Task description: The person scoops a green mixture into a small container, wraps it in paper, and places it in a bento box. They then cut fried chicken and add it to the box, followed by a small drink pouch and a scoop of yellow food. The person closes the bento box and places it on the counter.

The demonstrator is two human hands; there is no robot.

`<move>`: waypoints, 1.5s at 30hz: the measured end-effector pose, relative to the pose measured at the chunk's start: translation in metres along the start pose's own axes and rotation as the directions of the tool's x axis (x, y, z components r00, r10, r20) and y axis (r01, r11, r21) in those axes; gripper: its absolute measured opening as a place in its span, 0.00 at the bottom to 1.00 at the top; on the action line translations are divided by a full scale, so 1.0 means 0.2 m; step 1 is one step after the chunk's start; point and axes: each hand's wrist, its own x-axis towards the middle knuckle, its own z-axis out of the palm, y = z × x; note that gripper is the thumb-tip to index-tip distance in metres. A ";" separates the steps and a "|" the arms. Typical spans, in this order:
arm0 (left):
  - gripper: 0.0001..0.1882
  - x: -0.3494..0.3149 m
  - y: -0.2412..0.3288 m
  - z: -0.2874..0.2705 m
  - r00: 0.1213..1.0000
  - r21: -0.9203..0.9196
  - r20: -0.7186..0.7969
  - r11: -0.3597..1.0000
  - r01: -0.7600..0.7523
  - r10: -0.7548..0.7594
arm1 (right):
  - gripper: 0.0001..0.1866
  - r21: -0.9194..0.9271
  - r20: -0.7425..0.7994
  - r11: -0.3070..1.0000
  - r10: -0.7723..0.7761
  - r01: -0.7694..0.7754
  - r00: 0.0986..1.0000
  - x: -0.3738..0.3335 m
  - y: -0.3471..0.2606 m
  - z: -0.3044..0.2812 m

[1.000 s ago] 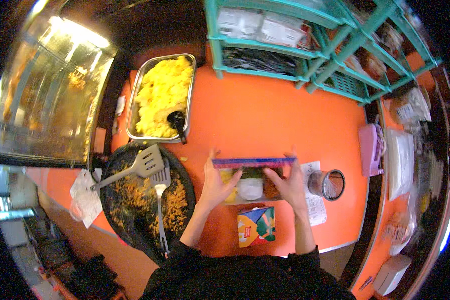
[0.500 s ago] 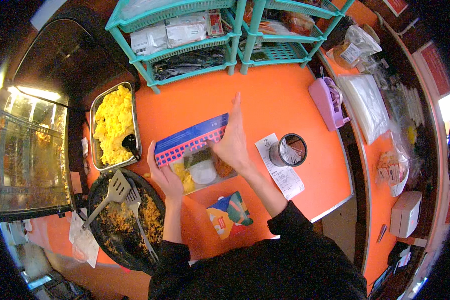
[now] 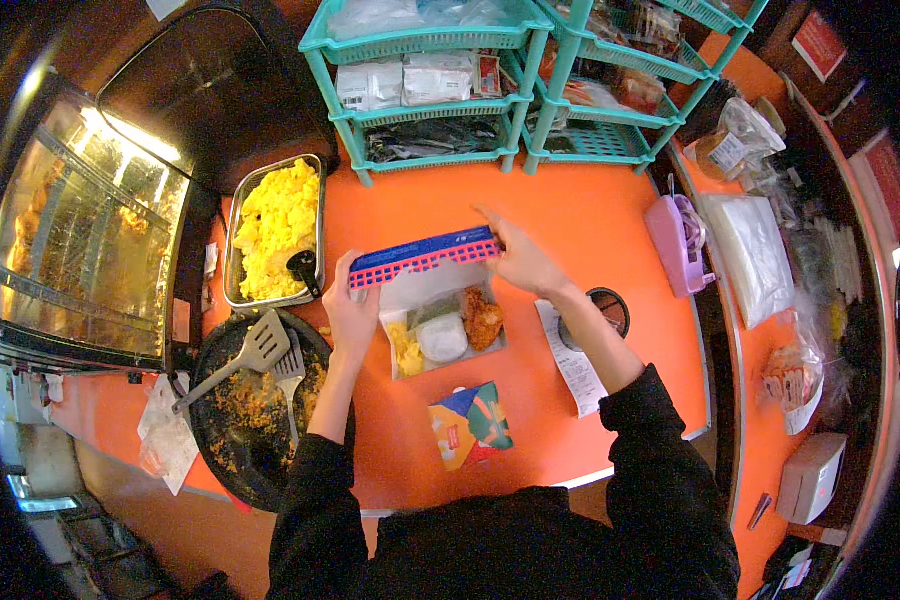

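Observation:
A cardboard meal box (image 3: 498, 362) stands on the orange counter in front of me with its blue and pink patterned lid (image 3: 420, 258) raised at the far side. Inside lie yellow scrambled egg (image 3: 406, 352), a round white wrapped bundle (image 3: 443, 338) and a browned piece of fried chicken (image 3: 482, 322). My left hand (image 3: 352, 318) pinches the lid's left corner. At the right corner my right hand (image 3: 526, 264) grips the lid edge, its forefinger stretched past it. A colourful printed card (image 3: 470, 425) lies nearer to me.
Left are a metal tray (image 3: 322, 210) of scrambled egg and a black pan (image 3: 210, 440) with two slotted turners (image 3: 262, 345). Right of the box, a black cup (image 3: 610, 305) and a receipt (image 3: 572, 375) sit partly behind my forearm. Teal racks (image 3: 435, 118) stand at the back; a purple holder (image 3: 670, 240) stands farther right.
The lid has tipped up and away, so more of the food shows. My right hand has gone from flat and stretched out to gripping the lid's right corner. The whole view has shifted.

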 end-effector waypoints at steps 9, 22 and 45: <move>0.19 -0.01 -0.03 -0.01 1.000 0.007 0.029 1.000 -0.008 0.008 | 0.32 -0.317 0.044 0.947 0.063 -0.046 0.997 0.01 -0.04 0.00; 0.27 -0.35 -0.12 -0.16 0.808 0.119 0.529 0.919 -0.375 0.261 | 0.35 -0.766 0.113 0.633 -0.043 0.114 0.993 -0.57 0.16 0.17; 0.30 -0.38 0.03 0.14 0.941 0.279 0.283 0.955 0.104 -0.186 | 0.29 -0.292 -0.546 0.849 0.231 -0.441 0.805 -0.36 0.13 0.48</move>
